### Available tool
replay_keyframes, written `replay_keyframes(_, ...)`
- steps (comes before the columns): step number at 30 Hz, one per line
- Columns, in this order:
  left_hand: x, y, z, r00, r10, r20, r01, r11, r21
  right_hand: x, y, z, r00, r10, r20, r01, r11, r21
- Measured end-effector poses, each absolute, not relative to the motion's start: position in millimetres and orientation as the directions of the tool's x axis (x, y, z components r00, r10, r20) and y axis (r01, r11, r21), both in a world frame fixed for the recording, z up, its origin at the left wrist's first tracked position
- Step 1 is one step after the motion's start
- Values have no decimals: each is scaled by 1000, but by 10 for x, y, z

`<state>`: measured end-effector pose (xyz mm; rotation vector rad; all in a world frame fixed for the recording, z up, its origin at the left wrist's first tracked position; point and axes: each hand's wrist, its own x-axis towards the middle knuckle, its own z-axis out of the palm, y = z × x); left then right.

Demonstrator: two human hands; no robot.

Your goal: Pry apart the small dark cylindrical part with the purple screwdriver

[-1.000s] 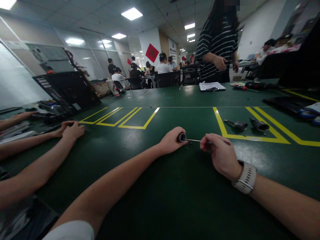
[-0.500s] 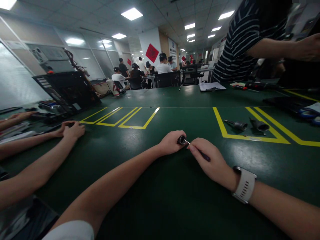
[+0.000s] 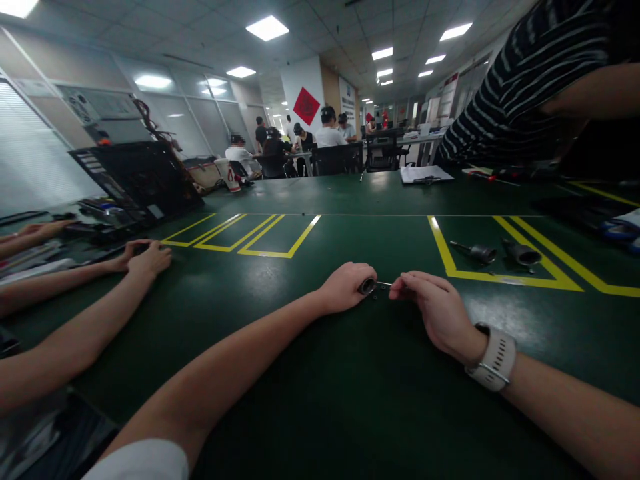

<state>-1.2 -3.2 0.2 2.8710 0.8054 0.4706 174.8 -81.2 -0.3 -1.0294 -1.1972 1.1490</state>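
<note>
Head view: the left hand [image 3: 344, 288] is gripping a small, rigid metal cylinder [image 3: 367, 287]; the right hand [image 3: 436, 308] is pinching a thin tool [image 3: 384, 285], likely slippery, near its tip.

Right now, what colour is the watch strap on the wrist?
White or pale cream, on the watch strap at the right hand wrist, shown in the head view.
</note>
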Motion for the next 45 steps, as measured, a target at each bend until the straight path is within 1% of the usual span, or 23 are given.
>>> replay_keyframes(2, -11, -26, -9, 798, 544, 259, 501, -838, 216, 1749, -802, -10, 16, 995, 97, -165, 98, -981)
replay_keyframes(3, -9, -26, -13, 792, 555, 254, 512, -831, 218, 1745, -812, -3, 9, 993, 115, -142, 115, -983)
replay_keyframes(4, -7, -28, -15, 787, 565, 249, 524, -824, 215, 1739, -832, 11, -2, 988, 157, -82, 156, -984)
replay_keyframes(6, 0, -38, -15, 780, 577, 244, 543, -817, 196, 1714, -896, 49, -43, 958, 285, 129, 288, -949)
replay_keyframes(8, 7, -52, -11, 780, 574, 250, 548, -819, 171, 1673, -975, 91, -127, 901, 414, 383, 430, -818)
replay_keyframes(10, 11, -67, -2, 784, 567, 252, 548, -824, 147, 1627, -1043, 124, -234, 840, 490, 558, 529, -639)
replay_keyframes(12, 14, -83, 11, 791, 560, 245, 547, -828, 127, 1599, -1076, 142, -290, 810, 509, 627, 563, -538)
replay_keyframes(13, 14, -90, 18, 797, 555, 241, 543, -831, 119, 1598, -1074, 145, -286, 813, 507, 631, 558, -539)
replay_keyframes(14, 14, -96, 24, 804, 546, 237, 536, -837, 111, 1607, -1061, 143, -258, 826, 501, 614, 541, -575)
replay_keyframes(16, 12, -101, 35, 819, 526, 230, 518, -849, 98, 1647, -1005, 127, -176, 877, 448, 508, 471, -721)
replay_keyframes(19, 8, -85, 36, 829, 513, 221, 503, -858, 105, 1720, -887, 81, -52, 957, 284, 173, 289, -942)
replay_keyframes(22, 3, -51, 17, 827, 514, 228, 491, -858, 153, 1750, -797, 34, 34, 992, 125, -135, 128, -982)
replay_keyframes(24, 0, -34, 4, 823, 516, 236, 485, -856, 182, 1750, -776, 16, 53, 997, 61, -217, 71, -974)
replay_keyframes(26, -2, -28, -5, 815, 527, 240, 492, -849, 196, 1745, -789, 12, 61, 996, 71, -208, 83, -975)
replay_keyframes(27, -2, -30, -7, 808, 537, 241, 501, -843, 198, 1741, -809, 15, 54, 993, 105, -165, 113, -980)
replay_keyframes(30, 0, -46, -6, 795, 553, 247, 522, -833, 184, 1715, -906, 44, -8, 960, 280, 123, 279, -952)
replay_keyframes(33, 2, -66, 0, 801, 545, 249, 525, -838, 146, 1662, -1010, 87, -128, 885, 447, 434, 455, -777)
replay_keyframes(35, 3, -75, 5, 808, 538, 241, 524, -842, 127, 1635, -1043, 110, -187, 852, 489, 526, 507, -683)
replay_keyframes(36, 3, -77, 8, 811, 536, 236, 522, -844, 121, 1632, -1043, 116, -195, 850, 490, 538, 510, -671)
replay_keyframes(37, 3, -79, 10, 814, 532, 233, 519, -846, 119, 1637, -1031, 117, -184, 858, 480, 527, 498, -688)
replay_keyframes(39, 1, -79, 13, 818, 526, 233, 512, -850, 124, 1670, -978, 105, -134, 896, 422, 431, 437, -790)
replay_keyframes(42, -4, -69, 13, 821, 518, 239, 497, -855, 145, 1733, -872, 60, -45, 959, 278, 129, 282, -951)
replay_keyframes(45, -6, -49, 7, 824, 513, 241, 482, -858, 179, 1756, -801, 23, 34, 991, 128, -136, 132, -982)
